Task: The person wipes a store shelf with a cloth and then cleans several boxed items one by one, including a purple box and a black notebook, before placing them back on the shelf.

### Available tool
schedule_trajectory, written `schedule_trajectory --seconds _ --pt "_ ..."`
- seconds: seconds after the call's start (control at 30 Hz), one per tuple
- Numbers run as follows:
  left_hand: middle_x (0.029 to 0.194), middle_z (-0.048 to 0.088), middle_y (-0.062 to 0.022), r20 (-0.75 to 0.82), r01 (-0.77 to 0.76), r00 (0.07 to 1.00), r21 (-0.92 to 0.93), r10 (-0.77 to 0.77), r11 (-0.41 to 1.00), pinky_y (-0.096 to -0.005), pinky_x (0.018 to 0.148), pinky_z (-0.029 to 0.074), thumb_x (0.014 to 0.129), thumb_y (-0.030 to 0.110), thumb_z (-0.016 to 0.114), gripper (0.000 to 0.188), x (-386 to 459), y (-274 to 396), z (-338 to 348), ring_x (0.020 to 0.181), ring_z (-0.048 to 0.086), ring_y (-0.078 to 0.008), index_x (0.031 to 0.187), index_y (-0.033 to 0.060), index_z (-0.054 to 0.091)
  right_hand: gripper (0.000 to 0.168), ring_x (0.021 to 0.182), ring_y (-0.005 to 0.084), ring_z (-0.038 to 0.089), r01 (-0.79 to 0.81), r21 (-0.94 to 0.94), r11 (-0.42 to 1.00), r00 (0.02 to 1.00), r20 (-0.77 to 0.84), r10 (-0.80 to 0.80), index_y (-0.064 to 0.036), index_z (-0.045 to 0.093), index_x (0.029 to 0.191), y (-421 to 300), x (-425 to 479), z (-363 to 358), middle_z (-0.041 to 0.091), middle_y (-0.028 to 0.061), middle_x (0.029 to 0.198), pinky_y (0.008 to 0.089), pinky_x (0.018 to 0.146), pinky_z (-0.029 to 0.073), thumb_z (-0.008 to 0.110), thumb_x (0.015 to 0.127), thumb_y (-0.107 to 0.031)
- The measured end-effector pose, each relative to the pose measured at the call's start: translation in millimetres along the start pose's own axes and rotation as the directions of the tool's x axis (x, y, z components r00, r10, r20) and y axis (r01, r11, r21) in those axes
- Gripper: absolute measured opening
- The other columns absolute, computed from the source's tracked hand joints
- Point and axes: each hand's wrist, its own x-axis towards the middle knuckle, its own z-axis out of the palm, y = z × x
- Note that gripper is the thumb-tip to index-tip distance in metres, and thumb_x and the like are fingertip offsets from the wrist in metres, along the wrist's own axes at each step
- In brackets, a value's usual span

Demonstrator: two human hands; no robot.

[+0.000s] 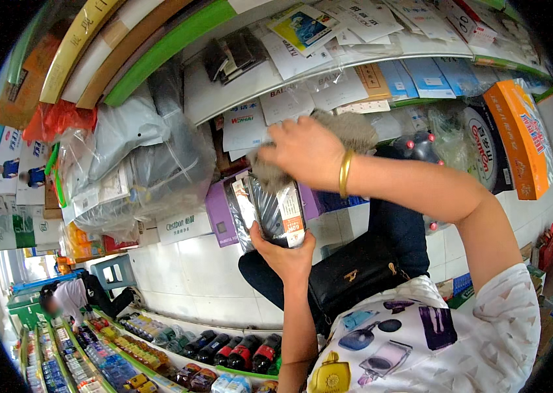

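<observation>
My left hand (286,253) grips the near end of a dark pack in clear wrapping (271,211), which has a white and orange label. My right hand (303,152), wearing a gold bangle (346,173), is blurred and clutches a grey cloth (271,172) against the far end of the pack. Grey fluffy material (350,130) also shows beyond that wrist; whether it is the same cloth I cannot tell. Behind the pack, a purple box (220,221) sits at the low shelf, partly hidden.
Notebooks (286,105) fill the shelf ahead, under a white shelf board (404,51). Plastic-wrapped goods (168,157) crowd the left, and an orange carton (517,140) stands at right. Bottle shelves (237,371) run behind. Another person (77,294) bends near a stool (114,270).
</observation>
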Motion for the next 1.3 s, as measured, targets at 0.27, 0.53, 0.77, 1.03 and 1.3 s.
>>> schedule_trajectory --seconds 0.27,0.53,0.77,1.03,1.3 --pt "0.124 0.037 -0.023 0.025 -0.052 0.998 0.001 0.052 0.999 -0.0399 0.1 0.032 0.054 0.01 0.077 0.101 -14.0 0.6 -14.1 0.114 0.043 -0.0315 0.135 -0.0009 0.017 0.045 0.093 0.0296 0.062 -0.138 0.599 0.789 0.989 0.044 0.14 -0.016 0.062 0.113 57.3 13.7 -1.9 0.065 0.0139 0.1 0.0399 0.08 0.049 0.062 0.068 -0.014" --pt "0.121 0.037 -0.0217 -0.038 -0.023 0.999 0.028 0.024 0.999 -0.0396 0.098 0.035 0.053 0.01 0.076 0.097 -24.3 4.8 -18.0 0.111 0.044 -0.0309 0.132 -0.001 0.02 0.053 0.101 0.0316 0.059 -0.005 0.787 0.617 0.91 0.259 -0.323 -0.014 0.062 0.116 31.3 12.4 -21.0 0.064 0.0128 0.11 0.039 0.088 0.046 0.063 0.063 -0.007" --pt "0.123 0.035 -0.0212 -0.158 0.054 0.983 -0.247 -0.095 0.968 -0.0386 0.099 0.034 0.056 0.007 0.075 0.093 4.6 16.5 -18.3 0.113 0.042 -0.0301 0.131 -0.0036 0.021 0.043 0.096 0.0201 0.061 -0.318 0.843 0.433 0.939 0.343 0.021 -0.005 0.059 0.117 38.9 -36.2 23.0 0.064 0.0107 0.109 0.0316 0.083 0.048 0.069 0.076 -0.017" --pt "0.135 0.027 -0.0245 0.01 0.137 0.99 -0.34 -0.142 0.93 -0.0414 0.108 0.019 0.061 0.012 0.082 0.106 6.7 16.8 -14.1 0.128 0.027 -0.0337 0.14 -0.0066 0.013 0.045 0.095 0.0133 0.059 -0.387 0.715 -0.582 0.715 0.631 0.3 -0.001 0.054 0.119 -5.2 -61.7 51.1 0.062 0.0069 0.109 0.0279 0.082 0.049 0.067 0.084 -0.025" --pt "0.129 0.045 -0.0174 0.31 0.39 0.92 -0.674 -0.239 0.628 -0.0355 0.099 0.036 0.097 0.023 0.045 0.053 2.8 -3.3 -18.8 0.117 0.046 -0.0241 0.138 -0.004 0.026 0.062 0.093 0.0152 0.06 -0.489 0.769 -0.412 0.739 0.616 0.272 0.004 0.053 0.119 -3.9 -65.1 52.6 0.063 0.0108 0.108 0.0295 0.084 0.049 0.081 0.069 -0.017"
